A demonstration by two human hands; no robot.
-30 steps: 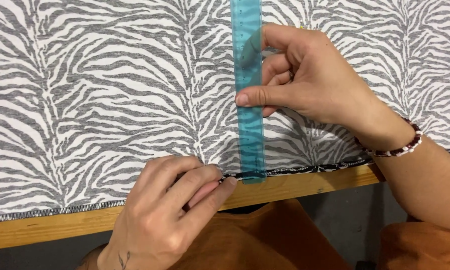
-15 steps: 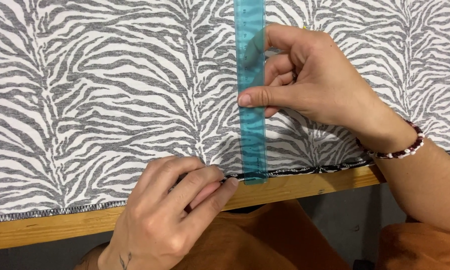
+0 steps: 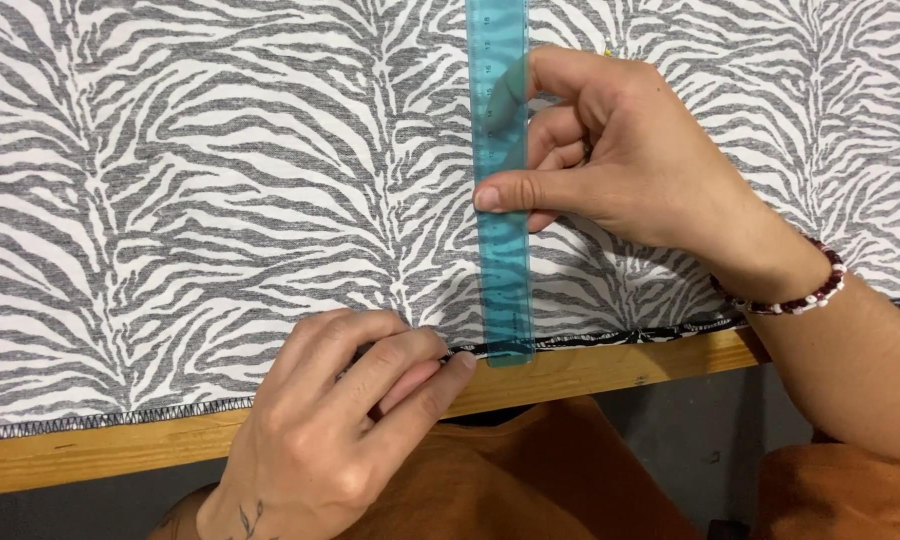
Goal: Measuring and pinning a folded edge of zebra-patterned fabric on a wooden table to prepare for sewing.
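A zebra-striped grey and white fabric (image 3: 200, 200) covers the wooden table (image 3: 610, 372). A see-through teal ruler (image 3: 500, 250) lies upright across it, its lower end reaching past the stitched hem. My right hand (image 3: 620, 160) pinches the ruler between thumb and fingers near its middle; a beaded bracelet (image 3: 795, 295) circles that wrist. My left hand (image 3: 345, 410) presses its fingertips on the fabric's stitched hem (image 3: 120, 420), just left of the ruler's lower end.
The table's front edge runs across the lower part of the view. Below it are my orange clothes (image 3: 530, 480) and a dark grey floor (image 3: 690, 430).
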